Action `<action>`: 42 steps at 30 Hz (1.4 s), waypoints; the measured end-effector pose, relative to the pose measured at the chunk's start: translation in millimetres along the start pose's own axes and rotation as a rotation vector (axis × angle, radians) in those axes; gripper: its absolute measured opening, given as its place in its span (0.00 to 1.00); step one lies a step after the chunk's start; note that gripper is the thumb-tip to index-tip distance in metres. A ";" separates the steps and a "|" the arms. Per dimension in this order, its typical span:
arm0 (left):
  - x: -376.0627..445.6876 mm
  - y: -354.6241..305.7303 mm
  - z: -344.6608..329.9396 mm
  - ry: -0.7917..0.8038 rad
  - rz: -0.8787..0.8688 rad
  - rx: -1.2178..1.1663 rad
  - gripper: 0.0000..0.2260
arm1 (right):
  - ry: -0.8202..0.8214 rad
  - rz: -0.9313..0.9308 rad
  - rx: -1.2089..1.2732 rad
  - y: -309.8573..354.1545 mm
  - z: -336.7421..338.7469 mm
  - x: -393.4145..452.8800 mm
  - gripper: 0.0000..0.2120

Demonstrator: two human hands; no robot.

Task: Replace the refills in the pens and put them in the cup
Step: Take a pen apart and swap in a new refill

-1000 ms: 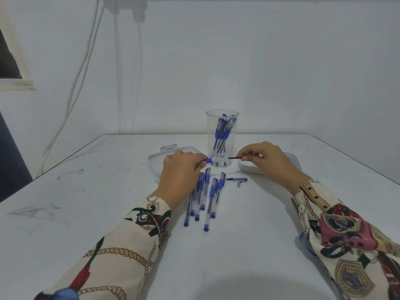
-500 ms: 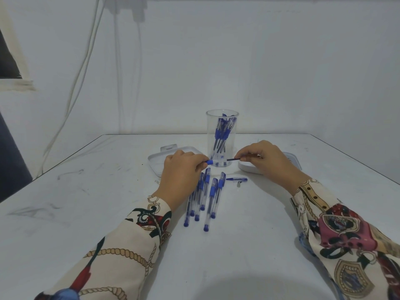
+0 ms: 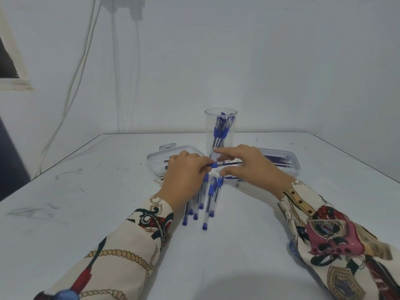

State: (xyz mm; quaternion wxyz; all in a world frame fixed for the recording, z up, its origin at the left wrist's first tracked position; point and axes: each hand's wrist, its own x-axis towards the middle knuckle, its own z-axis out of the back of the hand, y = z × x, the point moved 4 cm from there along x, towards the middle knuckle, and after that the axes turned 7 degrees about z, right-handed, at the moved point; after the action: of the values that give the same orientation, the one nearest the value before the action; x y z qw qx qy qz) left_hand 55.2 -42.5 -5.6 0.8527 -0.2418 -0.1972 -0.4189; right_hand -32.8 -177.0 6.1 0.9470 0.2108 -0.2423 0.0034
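My left hand (image 3: 184,172) grips a pen barrel by its blue grip (image 3: 214,164). A dark refill (image 3: 231,163) sticks out of it to the right. My right hand (image 3: 249,167) is spread around that refill, index finger above and thumb below, fingers apart and not pinching it. Behind the hands stands the clear cup (image 3: 220,113) with several blue pens upright in it. Several more pens (image 3: 208,200) lie side by side on the table under my left wrist.
A white tray (image 3: 154,162) lies behind my left hand. A second white tray (image 3: 295,164) on the right holds dark refills (image 3: 279,159). A loose blue pen part (image 3: 229,177) and a small metal piece (image 3: 237,183) lie under my right hand. Cables hang on the wall.
My right hand let go of the refill's end, opened its fingers and slid left toward my left hand. The left hand kept hold of the barrel.
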 end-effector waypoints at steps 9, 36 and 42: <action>2.4 14.0 5.2 -0.050 0.094 -0.027 0.11 | -0.102 -0.106 -0.173 -31.6 29.8 -9.7 0.08; -0.4 0.6 0.2 0.031 0.059 0.028 0.13 | 0.112 -0.177 -0.037 -18.4 17.4 -8.4 0.05; -0.9 1.1 -0.5 0.032 0.061 0.024 0.13 | 0.311 -0.241 -0.088 -17.4 8.4 -10.6 0.05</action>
State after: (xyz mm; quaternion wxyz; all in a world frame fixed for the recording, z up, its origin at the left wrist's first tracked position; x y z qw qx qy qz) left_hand 55.6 -41.7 -6.8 0.8709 -0.2308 -0.1811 -0.3942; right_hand -44.1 -195.1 1.0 0.9749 0.1935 -0.0659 -0.0878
